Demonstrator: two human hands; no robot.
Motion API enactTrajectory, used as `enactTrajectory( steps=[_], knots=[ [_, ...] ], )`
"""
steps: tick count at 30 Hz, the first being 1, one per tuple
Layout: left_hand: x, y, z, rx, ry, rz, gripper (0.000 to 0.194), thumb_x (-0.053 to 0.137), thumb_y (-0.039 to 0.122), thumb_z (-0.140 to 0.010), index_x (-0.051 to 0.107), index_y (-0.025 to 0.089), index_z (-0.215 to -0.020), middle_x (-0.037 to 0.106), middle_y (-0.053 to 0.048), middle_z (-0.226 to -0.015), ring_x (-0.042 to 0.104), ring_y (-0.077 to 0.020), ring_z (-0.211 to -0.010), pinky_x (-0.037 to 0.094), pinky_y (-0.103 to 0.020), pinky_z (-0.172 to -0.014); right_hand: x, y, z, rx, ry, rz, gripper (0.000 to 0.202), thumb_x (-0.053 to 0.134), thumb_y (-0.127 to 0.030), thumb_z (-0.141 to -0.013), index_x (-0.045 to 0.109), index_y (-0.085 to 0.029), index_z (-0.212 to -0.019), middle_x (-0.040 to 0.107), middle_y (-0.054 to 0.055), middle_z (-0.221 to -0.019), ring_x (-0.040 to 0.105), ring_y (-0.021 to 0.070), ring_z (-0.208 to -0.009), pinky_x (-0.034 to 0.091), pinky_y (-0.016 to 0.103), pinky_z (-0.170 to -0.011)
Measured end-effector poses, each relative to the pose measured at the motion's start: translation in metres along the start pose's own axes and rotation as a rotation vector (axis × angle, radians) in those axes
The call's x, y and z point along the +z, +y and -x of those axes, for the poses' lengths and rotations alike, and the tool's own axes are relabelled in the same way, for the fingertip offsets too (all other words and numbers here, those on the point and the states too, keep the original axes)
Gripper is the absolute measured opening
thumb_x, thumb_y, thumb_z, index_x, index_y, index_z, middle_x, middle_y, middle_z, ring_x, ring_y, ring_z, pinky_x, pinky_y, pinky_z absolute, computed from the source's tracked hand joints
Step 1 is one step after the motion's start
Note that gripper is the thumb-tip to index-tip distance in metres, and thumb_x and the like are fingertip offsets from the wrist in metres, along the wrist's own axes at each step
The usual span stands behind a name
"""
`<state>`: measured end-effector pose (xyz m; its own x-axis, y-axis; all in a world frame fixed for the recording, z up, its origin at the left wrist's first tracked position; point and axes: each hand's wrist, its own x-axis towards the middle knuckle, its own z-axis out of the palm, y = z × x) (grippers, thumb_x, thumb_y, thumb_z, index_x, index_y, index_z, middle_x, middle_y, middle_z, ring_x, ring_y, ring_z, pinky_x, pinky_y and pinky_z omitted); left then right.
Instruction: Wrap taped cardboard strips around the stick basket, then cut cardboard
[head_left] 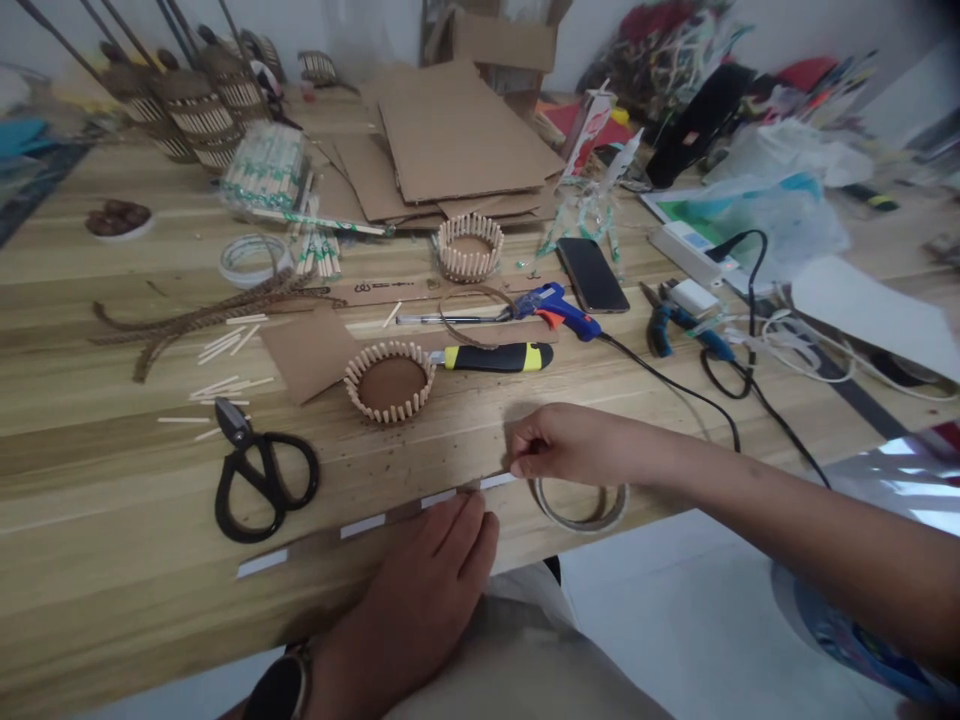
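Observation:
A narrow brown cardboard strip (315, 547) lies along the table's front edge, with short white tape pieces (363, 526) spaced on it. My left hand (431, 565) presses down on the strip, fingers laid out over it and partly hiding it. At the strip's right end my right hand (551, 445) is closed in a pinch at the end of a white tape piece (497, 481); its fingertips hide the exact grip. Just below the right wrist lies a tape roll (581, 525), partly covered by that hand.
Black-handled scissors (262, 470) lie left, near loose small sticks (225, 340). Beyond the hands are a stick-ringed round base (390, 388), a yellow-black utility knife (495, 357), a blue glue gun (559, 308) with trailing cord, a phone (592, 275), pliers (686, 325) and cardboard sheets (465, 140).

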<state>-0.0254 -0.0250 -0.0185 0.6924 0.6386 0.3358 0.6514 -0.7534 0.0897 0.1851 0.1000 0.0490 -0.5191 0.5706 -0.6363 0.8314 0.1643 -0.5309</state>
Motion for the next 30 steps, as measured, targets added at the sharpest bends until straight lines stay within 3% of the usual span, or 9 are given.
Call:
enactTrajectory(
  steps=[13,24,30],
  knots=[
    [0.000,-0.002,-0.003,0.030,-0.032,-0.021,0.034,0.035,0.006,-0.097,0.058,0.008,-0.122,0.064,-0.020,-0.134,0.067,-0.0266,-0.113,0.057,-0.037,-0.089,-0.002,-0.007,-0.001,0.042,-0.002,0.102,0.017,0.062,-0.027,-0.086,0.074,-0.017,-0.079,0.061,-0.001,-0.065,0.049,0.0129,-0.062,0.035,0.024,-0.058],
    [0.001,0.000,-0.011,0.032,0.020,-0.073,0.036,0.032,0.006,-0.099,0.063,0.006,-0.117,0.073,-0.017,-0.120,0.068,-0.0231,-0.105,0.052,-0.033,-0.088,-0.003,-0.004,0.003,0.056,0.029,0.121,0.021,0.056,-0.021,-0.088,0.075,-0.017,-0.082,0.067,0.002,-0.071,0.054,0.0147,-0.066,0.038,0.025,-0.062],
    [0.001,0.002,-0.023,0.015,-0.027,-0.094,0.037,0.038,0.005,-0.097,0.060,0.006,-0.127,0.074,-0.014,-0.113,0.068,-0.0216,-0.097,0.053,-0.032,-0.083,-0.008,0.006,0.009,0.099,0.028,0.104,0.020,0.062,-0.030,-0.087,0.075,-0.017,-0.077,0.064,0.001,-0.065,0.051,0.0140,-0.062,0.037,0.026,-0.060]
  ],
)
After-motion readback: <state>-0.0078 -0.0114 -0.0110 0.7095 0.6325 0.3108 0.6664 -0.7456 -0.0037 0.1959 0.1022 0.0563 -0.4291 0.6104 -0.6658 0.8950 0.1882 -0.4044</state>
